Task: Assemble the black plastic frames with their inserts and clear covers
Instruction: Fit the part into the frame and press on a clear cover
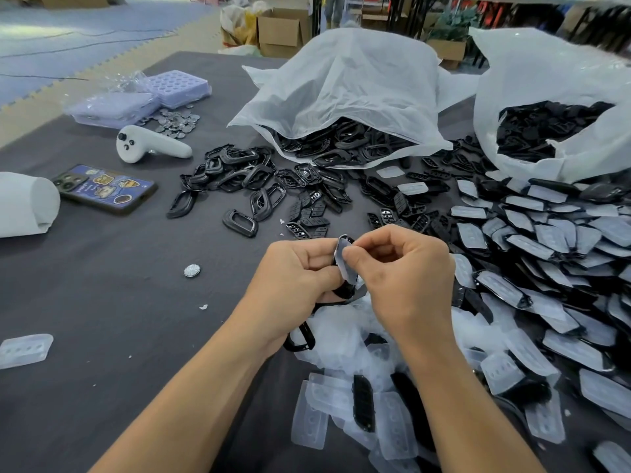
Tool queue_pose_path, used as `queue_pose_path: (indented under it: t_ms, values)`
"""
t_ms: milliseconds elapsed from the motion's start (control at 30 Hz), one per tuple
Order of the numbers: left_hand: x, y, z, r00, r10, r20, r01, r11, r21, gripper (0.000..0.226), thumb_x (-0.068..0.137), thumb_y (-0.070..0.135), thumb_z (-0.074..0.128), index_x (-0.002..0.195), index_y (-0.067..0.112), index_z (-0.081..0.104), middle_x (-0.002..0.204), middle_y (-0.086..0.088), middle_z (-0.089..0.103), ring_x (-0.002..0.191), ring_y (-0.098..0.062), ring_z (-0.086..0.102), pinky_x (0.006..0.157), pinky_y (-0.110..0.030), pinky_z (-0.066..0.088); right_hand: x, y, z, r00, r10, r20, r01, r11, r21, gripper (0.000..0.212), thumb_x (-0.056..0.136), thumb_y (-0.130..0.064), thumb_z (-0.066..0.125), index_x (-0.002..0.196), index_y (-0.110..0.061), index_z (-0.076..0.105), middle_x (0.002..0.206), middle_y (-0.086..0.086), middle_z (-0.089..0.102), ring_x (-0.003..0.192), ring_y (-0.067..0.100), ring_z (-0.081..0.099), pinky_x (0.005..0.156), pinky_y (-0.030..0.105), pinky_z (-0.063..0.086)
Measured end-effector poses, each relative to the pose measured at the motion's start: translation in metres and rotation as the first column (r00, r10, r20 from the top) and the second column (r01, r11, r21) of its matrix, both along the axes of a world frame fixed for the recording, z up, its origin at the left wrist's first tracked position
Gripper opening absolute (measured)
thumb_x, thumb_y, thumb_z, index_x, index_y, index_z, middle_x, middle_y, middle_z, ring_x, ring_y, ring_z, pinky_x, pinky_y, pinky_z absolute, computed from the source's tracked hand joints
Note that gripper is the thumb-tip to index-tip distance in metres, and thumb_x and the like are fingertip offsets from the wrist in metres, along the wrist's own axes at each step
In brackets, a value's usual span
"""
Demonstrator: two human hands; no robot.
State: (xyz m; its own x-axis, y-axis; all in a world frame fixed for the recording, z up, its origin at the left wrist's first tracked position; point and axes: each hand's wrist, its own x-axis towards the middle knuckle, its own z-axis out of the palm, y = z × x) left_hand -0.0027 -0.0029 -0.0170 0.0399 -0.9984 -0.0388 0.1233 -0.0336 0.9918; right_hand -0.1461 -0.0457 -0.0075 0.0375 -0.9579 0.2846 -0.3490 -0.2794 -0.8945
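My left hand point(300, 271) grips a black plastic frame point(345, 291) upright above the table's middle. My right hand point(403, 271) pinches a clear cover point(345, 264) against the frame's face, thumb and forefinger on it. Most of the frame is hidden by my fingers. Loose black frames point(239, 172) lie in a heap beyond my hands. Black inserts point(310, 216) are scattered just behind them. Clear covers point(341, 401) are piled below my wrists, and assembled pieces point(546, 240) spread to the right.
Two white plastic bags point(345, 93) point(553, 97) of black parts stand at the back. A phone point(106, 187), a white controller point(150, 145), purple trays point(170, 87), silver discs point(177, 121) and a white roll point(24, 203) lie at left. One disc point(192, 270) and one cover point(24, 349) lie apart.
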Motion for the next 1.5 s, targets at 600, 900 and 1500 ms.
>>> queue_pose_path:
  t_ms: [600, 900, 1500]
  values:
    - [-0.005, -0.005, -0.006, 0.991, 0.111, -0.080, -0.103, 0.989, 0.103, 0.040, 0.089, -0.016, 0.062, 0.112, 0.012, 0.080, 0.101, -0.015, 0.081, 0.086, -0.024, 0.078, 0.071, -0.029, 0.062, -0.003, -0.013, -0.007, 0.963, 0.145, 0.226, -0.196, 0.954, 0.225, 0.018, 0.084, -0.014, 0.079, 0.071, -0.023, 0.071, 0.061, -0.007, 0.063, 0.055, 0.008, 0.052, 0.056, 0.025, 0.045]
    - [-0.010, 0.000, 0.001, 0.996, 0.078, 0.040, -0.079, 0.996, 0.047, 0.040, 0.092, -0.010, 0.063, 0.108, 0.021, 0.082, 0.100, -0.010, 0.081, 0.095, -0.024, 0.074, 0.083, -0.036, 0.057, -0.003, -0.014, -0.010, 0.976, 0.105, 0.191, -0.142, 0.971, 0.192, 0.011, 0.077, -0.017, 0.082, 0.072, -0.021, 0.073, 0.059, -0.009, 0.066, 0.054, 0.004, 0.054, 0.054, 0.024, 0.045]
    - [-0.008, -0.001, 0.000, 0.925, 0.243, 0.293, -0.233, 0.970, -0.071, 0.026, 0.091, 0.002, 0.073, 0.095, 0.025, 0.086, 0.071, 0.007, 0.078, 0.063, -0.001, 0.071, 0.061, -0.015, 0.053, 0.003, -0.008, -0.008, 0.977, 0.142, 0.158, -0.164, 0.977, 0.139, 0.021, 0.084, -0.008, 0.077, 0.069, -0.018, 0.067, 0.052, -0.014, 0.056, 0.047, -0.001, 0.046, 0.046, 0.013, 0.038]
